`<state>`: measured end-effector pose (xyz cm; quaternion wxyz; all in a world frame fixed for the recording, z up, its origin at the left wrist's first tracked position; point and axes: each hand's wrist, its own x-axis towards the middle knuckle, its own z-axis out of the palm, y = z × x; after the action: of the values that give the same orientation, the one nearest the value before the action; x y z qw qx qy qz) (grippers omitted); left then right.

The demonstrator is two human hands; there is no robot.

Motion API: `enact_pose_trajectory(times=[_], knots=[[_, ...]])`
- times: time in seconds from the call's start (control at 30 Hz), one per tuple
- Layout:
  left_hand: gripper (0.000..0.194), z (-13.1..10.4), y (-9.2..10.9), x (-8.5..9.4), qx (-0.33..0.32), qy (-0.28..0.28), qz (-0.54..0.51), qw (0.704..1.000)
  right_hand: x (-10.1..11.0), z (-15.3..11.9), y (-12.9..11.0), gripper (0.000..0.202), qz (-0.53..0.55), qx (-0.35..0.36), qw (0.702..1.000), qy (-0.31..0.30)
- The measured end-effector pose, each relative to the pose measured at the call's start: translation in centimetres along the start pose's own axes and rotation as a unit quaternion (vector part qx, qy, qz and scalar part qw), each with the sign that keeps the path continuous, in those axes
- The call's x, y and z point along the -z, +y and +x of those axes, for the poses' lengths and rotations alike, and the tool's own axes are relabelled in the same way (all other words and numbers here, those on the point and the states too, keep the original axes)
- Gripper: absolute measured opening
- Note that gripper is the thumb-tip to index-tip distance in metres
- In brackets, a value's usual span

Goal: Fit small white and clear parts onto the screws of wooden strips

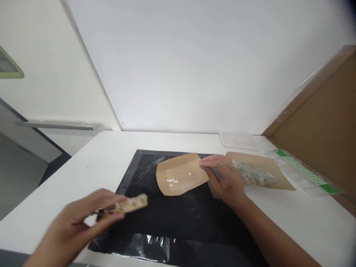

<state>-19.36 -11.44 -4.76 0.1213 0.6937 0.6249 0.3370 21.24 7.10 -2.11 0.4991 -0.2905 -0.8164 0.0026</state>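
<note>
Left hand [83, 217] gripping a tan strip [136, 202], blurred, over the near-left part of a black mat [186, 218]. Right hand [226, 178] bringing fingertips together by the right edge of brown paper [185, 171]; cannot tell whether they are pinching anything. Paper lying on the mat, holding white bits [171, 181]. Pale pieces [257, 174] sitting on another brown sheet [280, 182], right. Clear tray [239, 141] resting farther back.

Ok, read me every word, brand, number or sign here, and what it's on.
No text can be read.
Green strip on the clear plastic: pale marks, too small.
Red marks at the black mat's far edge: too small.
Tan piece in the left hand: marks too blurred.
</note>
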Motion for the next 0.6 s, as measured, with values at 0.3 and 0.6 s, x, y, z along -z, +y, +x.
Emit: enact_pose_trajectory(times=[0.3,0.6], knots=[[0.019,8.7,12.9,-9.0,-0.232,-0.326,-0.065,0.914,0.7,0.3,0.4,0.014,-0.004,-0.006,0.999,0.032],[0.020,12.7,10.9,-14.2,-0.218,-0.180,-0.055,0.958,1.1,0.1,1.0,0.017,-0.013,-0.001,0.999,0.032]])
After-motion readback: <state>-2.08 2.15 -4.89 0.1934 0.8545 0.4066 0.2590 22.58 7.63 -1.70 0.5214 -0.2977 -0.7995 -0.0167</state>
